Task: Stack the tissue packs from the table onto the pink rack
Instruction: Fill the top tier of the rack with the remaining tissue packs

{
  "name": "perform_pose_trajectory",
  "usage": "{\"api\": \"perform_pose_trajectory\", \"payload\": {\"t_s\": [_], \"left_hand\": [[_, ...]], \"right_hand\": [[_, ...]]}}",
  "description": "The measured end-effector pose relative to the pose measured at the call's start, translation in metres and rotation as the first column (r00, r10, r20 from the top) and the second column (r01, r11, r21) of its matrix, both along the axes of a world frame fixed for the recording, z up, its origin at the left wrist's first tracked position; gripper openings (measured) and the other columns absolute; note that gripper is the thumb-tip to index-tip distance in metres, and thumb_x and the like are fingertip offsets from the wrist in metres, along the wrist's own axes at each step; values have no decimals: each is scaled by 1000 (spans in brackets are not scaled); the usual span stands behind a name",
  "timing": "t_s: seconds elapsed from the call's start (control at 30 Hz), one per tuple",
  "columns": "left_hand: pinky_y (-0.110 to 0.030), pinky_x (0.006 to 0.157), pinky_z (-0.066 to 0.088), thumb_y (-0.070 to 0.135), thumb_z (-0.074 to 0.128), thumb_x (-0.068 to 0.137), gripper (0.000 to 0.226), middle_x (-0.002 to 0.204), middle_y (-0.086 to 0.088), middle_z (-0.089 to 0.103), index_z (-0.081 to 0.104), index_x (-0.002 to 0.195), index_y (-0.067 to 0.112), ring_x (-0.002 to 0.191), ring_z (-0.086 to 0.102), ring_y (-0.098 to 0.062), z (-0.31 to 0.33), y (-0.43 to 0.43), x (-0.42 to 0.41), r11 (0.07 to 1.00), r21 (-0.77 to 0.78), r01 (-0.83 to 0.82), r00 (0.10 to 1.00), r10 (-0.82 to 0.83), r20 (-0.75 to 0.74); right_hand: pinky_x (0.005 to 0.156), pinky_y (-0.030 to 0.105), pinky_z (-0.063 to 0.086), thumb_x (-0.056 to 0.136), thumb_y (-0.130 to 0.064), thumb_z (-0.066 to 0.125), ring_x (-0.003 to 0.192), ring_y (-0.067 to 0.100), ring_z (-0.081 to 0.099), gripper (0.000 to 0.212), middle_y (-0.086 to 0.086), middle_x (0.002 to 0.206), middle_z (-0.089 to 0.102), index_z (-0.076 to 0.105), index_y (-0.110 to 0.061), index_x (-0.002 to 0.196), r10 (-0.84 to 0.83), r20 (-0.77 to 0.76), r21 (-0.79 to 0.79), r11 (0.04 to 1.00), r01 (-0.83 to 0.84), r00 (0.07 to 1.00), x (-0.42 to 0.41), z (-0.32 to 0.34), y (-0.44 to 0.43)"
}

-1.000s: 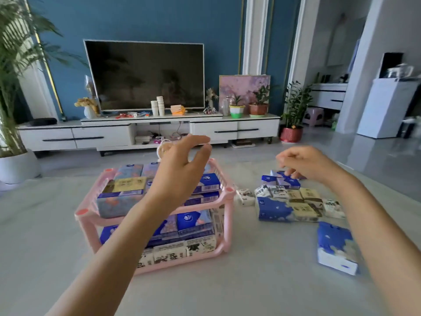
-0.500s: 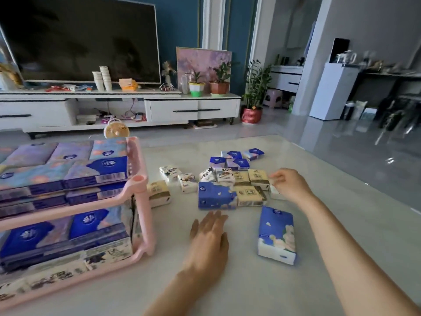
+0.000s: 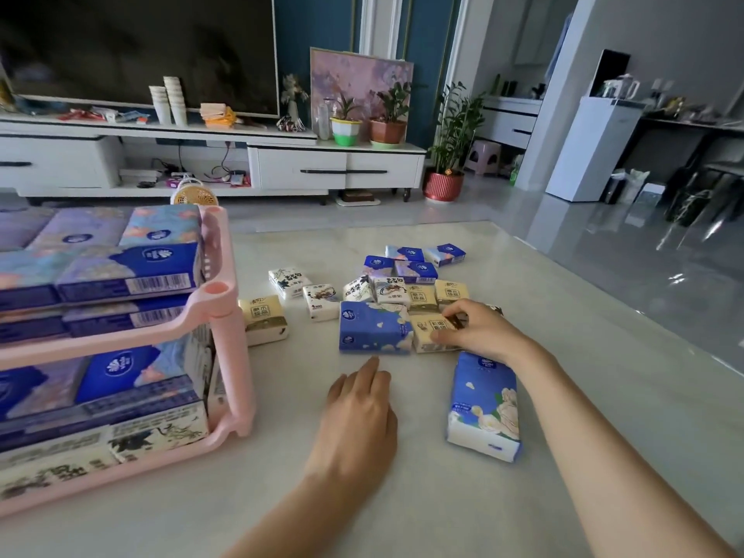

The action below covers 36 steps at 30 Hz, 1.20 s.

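Tissue packs (image 3: 386,287) lie loose in a cluster on the pale table (image 3: 604,356), to the right of the pink rack (image 3: 219,316). Right hand (image 3: 481,330) grips a cream pack (image 3: 424,336) at the cluster's near edge, thumb on the near side and fingers curled over the far side. That pack lies flat with its long axis left to right; its right end is hidden under the hand. Touching its left end, a blue pack (image 3: 374,328) lies flat on the same axis. A larger blue flowered pack (image 3: 485,404) lies just beside the right wrist, long axis running away from the camera. Left hand (image 3: 358,412) rests flat on the table, fingers straight, holding nothing, fingertips near the blue pack. Rack holds packs laid flat on both tiers; its left part is cut off by the frame edge. Print on the small far packs cannot be read.
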<state>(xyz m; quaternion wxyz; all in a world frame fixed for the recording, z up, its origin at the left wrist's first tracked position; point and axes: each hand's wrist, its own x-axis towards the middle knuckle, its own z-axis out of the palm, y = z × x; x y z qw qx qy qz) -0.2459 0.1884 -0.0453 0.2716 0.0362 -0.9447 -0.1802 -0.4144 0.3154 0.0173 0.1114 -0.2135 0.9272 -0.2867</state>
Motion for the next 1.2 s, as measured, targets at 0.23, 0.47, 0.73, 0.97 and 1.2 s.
{"api": "perform_pose_trajectory", "payload": {"t_s": [0.23,0.47,0.73,0.97,1.2], "left_hand": [[-23,73,37,16,30,65,34,78,3,65,64,70,17,61,64,-14,10,1,15,999,-34,7,995,-4,95],[-13,77,42,11,41,69,29,103,7,62,57,88,25,90,58,-6,62,-1,95,936,-83,343,932,-350,-93],[-22,99,34,10,31,82,39,117,-3,57,58,110,11,113,46,-13,154,-87,186,961,155,-229,760,276,-589],[-45,110,15,19,28,80,57,137,-18,47,40,132,0,133,24,-27,119,-148,219,759,-247,-602,788,516,-334],[-53,96,31,24,40,77,53,127,-13,58,45,127,4,122,51,-29,116,-159,228,641,-370,-673,739,596,-313]], "right_hand": [[95,28,35,69,-43,77,120,23,40,68,9,126,41,52,-21,129,8,-125,203,979,17,992,20,14,-1],[52,13,38,86,-17,64,76,11,56,33,3,107,63,59,-11,118,-97,-178,-255,966,49,979,54,77,6],[69,3,44,88,-12,60,87,-2,54,29,-13,96,58,57,-21,115,275,-560,-387,747,-541,781,192,187,-108],[73,10,44,85,-19,64,96,6,53,25,-6,105,62,58,-23,109,529,-538,-117,723,-680,656,254,154,-173],[103,44,35,87,-25,61,96,5,43,23,-34,81,35,59,-25,110,539,-549,16,771,-636,639,259,144,-182]]}}
